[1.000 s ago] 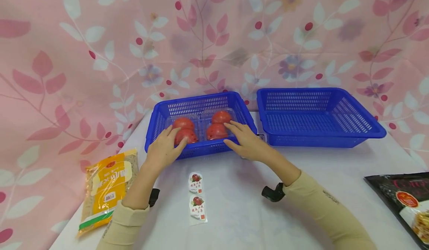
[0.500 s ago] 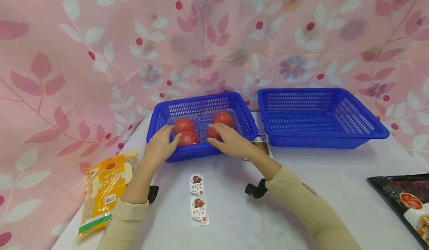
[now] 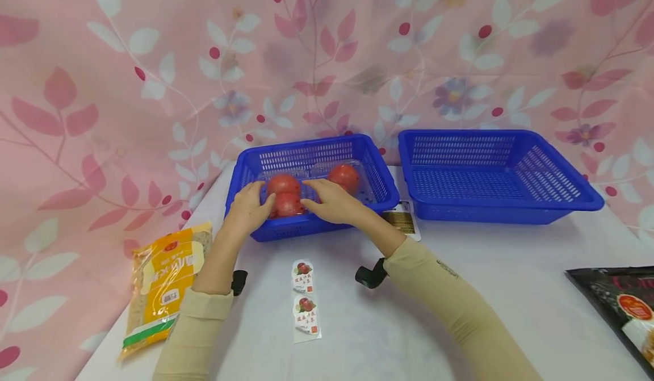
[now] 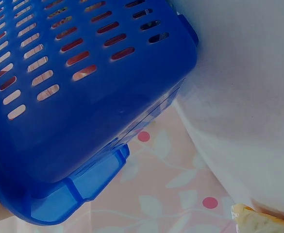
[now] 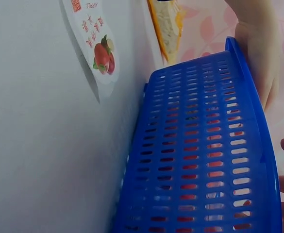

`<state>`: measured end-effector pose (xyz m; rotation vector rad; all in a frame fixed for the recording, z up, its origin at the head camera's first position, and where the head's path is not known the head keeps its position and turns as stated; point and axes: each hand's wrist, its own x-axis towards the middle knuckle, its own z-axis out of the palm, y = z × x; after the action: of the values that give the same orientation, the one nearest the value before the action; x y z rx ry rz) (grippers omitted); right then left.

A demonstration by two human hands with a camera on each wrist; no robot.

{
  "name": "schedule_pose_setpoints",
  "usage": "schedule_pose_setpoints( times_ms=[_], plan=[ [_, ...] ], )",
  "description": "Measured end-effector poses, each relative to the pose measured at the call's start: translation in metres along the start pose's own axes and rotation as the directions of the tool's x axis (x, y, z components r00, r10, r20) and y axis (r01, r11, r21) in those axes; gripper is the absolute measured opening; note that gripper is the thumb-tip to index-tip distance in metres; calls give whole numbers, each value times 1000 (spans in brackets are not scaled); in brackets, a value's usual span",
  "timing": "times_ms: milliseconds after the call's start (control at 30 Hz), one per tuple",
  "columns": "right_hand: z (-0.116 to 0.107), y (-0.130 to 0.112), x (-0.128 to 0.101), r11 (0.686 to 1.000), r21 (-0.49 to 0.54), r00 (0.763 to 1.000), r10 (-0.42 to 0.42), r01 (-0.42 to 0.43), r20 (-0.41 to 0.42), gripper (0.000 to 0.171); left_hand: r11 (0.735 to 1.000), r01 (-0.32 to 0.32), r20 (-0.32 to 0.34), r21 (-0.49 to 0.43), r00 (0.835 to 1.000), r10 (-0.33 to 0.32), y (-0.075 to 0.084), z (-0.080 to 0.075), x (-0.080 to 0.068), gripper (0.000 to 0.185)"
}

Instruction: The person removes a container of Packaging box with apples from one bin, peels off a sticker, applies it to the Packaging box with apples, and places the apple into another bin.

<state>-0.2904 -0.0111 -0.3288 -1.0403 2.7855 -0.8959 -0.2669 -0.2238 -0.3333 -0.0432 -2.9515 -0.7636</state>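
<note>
Head view, left grip: thumb and fingers [image 3: 258, 187] parted, curled round nothing; the left grip [image 3: 247, 209] sits over the near left part of the blue basket [image 3: 296, 229], beside the left side of the left fruit pack [image 3: 284, 193].
Right grip: likewise relaxed, thumb apart from the fingers; the right grip [image 3: 332, 201] sits between the two packs, its fingertips close by the right side of the left pack. Whether either grip touches the plastic cannot be told.
Left fruit pack: lies between the two grips, inside the basket, two red fruits showing through clear plastic.
Right fruit pack: in the same basket, just beyond the right grip and partly hidden by it; one red fruit [image 3: 344, 178] shows.
Step in hand: by the look of it, lining up both grips on the left pack, with no lift yet.
Next move calls for: probably an even squeeze from both sides, low enough to take the pack and not only its lid.
Sticker sheet: two fruit-printed stickers [image 3: 306, 301] on the counter [image 3: 378, 335], nearer the body than the grips.
Further out: a card [image 3: 401, 222] and a second blue basket [image 3: 490, 205] right of the right grip; a yellow bag [image 3: 163, 284] left of the left grip.
</note>
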Motion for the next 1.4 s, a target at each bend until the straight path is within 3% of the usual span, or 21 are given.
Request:
schedule_pose_setpoints(
  times_ms=[467, 700, 900, 1133, 1400],
  plan=[
    [12, -7, 29, 997, -36, 997, 74, -73, 38, 51, 997, 65, 45, -29, 997, -64, -2, 1, 12, 58],
    [19, -12, 43, 979, -81, 982, 188, -186, 14, 52, 994, 90, 88, -59, 992, -85, -4, 0, 17, 60],
    [28, -15, 48, 956, -189, 974, 227, -222, 2, 53, 994, 106, 144, -28, 984, -101, -6, 4, 19, 64],
    [34, -7, 51, 928, -261, 961, 275, -265, 1, 52, 988, 144, 159, 60, 976, -152, 3, 13, 18, 69],
    [32, -4, 62, 947, -167, 955, 289, -276, 63, 58, 976, 196, 166, 90, 964, -209, 2, 10, 19, 70]
  ],
)
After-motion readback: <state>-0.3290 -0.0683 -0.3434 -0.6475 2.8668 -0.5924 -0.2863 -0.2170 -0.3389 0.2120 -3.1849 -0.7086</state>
